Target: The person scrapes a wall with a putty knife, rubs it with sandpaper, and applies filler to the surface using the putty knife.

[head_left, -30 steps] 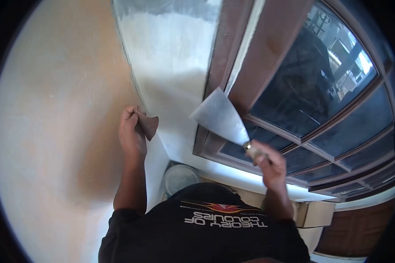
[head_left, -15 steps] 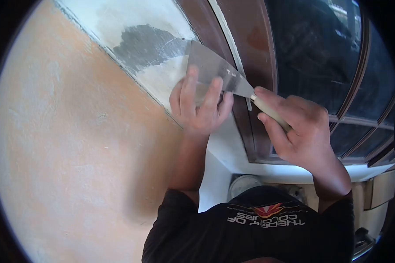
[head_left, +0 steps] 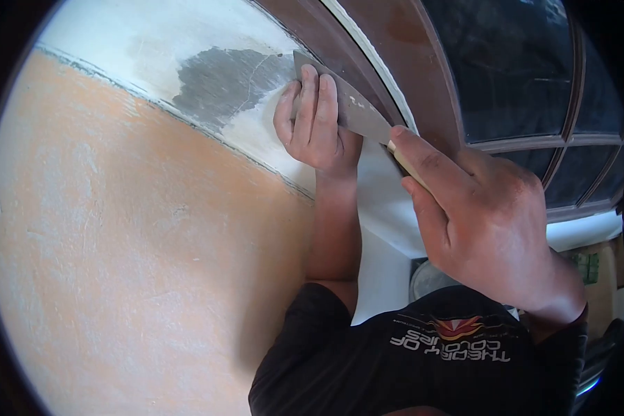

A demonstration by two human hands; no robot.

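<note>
My right hand [head_left: 478, 215] grips the handle of a wide metal putty knife [head_left: 353, 107]. Its blade lies flat against the white window reveal [head_left: 187, 41], at the right edge of a grey bare patch [head_left: 222, 80]. My left hand [head_left: 312, 121] presses its fingers down on the blade's face, covering its lower part. The handle is mostly hidden inside my right fist.
An orange-painted wall [head_left: 139, 236] fills the left side. A dark brown wooden window frame [head_left: 423, 90] with glass panes [head_left: 520, 62] runs along the right. A pale bucket [head_left: 430, 277] shows below, past my black shirt [head_left: 423, 353].
The view has shifted upward along the reveal. My left hand slid up on the blade with fingers closer together, and the knife moved up to the grey patch's right edge. A second ago the left hand held sandpaper.
</note>
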